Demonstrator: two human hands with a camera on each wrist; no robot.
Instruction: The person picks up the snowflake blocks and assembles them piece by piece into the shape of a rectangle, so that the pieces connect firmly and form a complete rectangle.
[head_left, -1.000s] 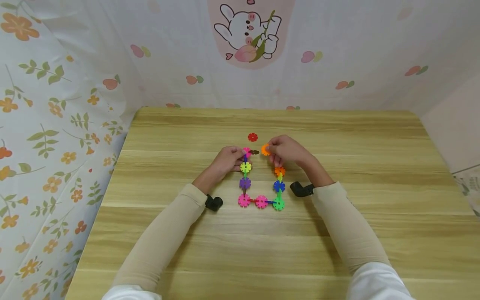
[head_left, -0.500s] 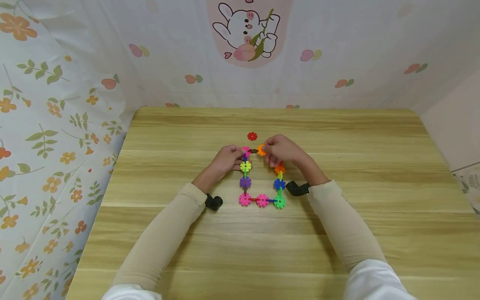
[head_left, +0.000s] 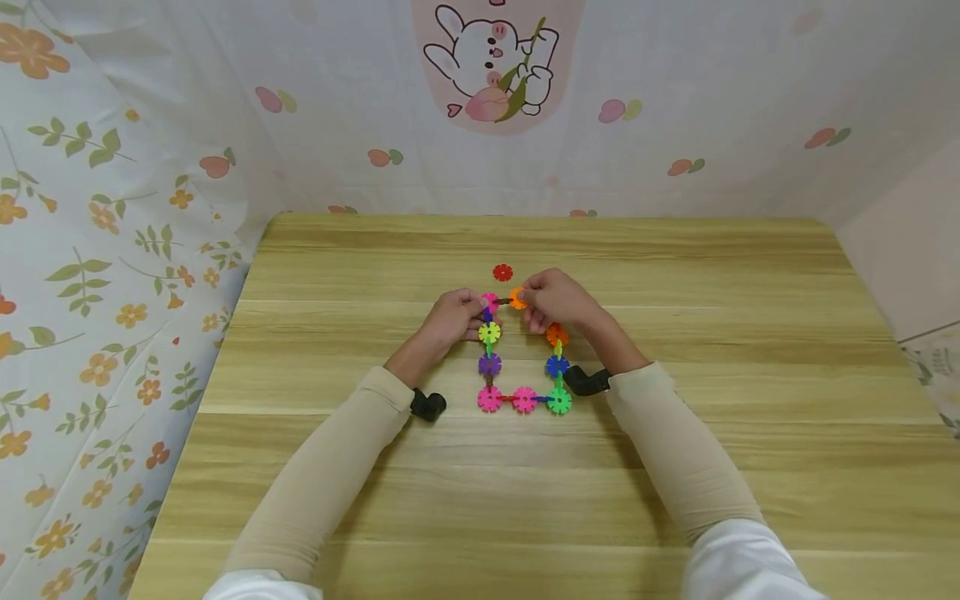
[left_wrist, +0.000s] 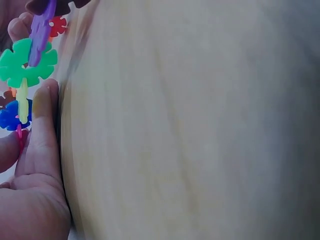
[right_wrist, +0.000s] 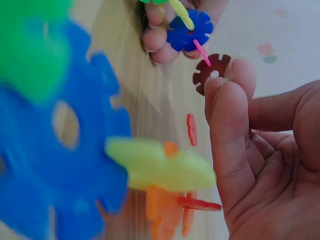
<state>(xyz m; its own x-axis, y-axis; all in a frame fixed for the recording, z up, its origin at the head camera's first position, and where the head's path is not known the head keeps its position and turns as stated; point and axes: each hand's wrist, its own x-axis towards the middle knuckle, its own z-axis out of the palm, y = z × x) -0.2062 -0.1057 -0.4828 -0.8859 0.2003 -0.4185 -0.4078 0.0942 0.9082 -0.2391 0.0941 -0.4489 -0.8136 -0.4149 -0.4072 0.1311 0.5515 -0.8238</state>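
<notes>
Notched plastic snowflake discs are slotted together in a chain of three sides, with a green disc (head_left: 559,401) and a pink corner disc (head_left: 490,399) along its near side. My left hand (head_left: 452,321) pinches the pink disc (head_left: 489,301) at the far left corner. From that disc a brown disc (head_left: 503,301) juts to the right. My right hand (head_left: 557,298) pinches an orange disc (head_left: 516,297) against the brown one's end; whether they are slotted together cannot be told. Below the right hand, another orange disc (head_left: 557,335) ends the right side.
A loose red disc (head_left: 502,272) lies behind the hands on the wooden table (head_left: 360,500). Black wrist cameras stick out by the left forearm (head_left: 429,407) and right forearm (head_left: 588,381). A printed curtain (head_left: 322,92) hangs behind the table's far edge.
My right hand has moved left, bringing the orange disc from apart to meeting the brown disc. My left hand keeps its pinch on the pink disc.
</notes>
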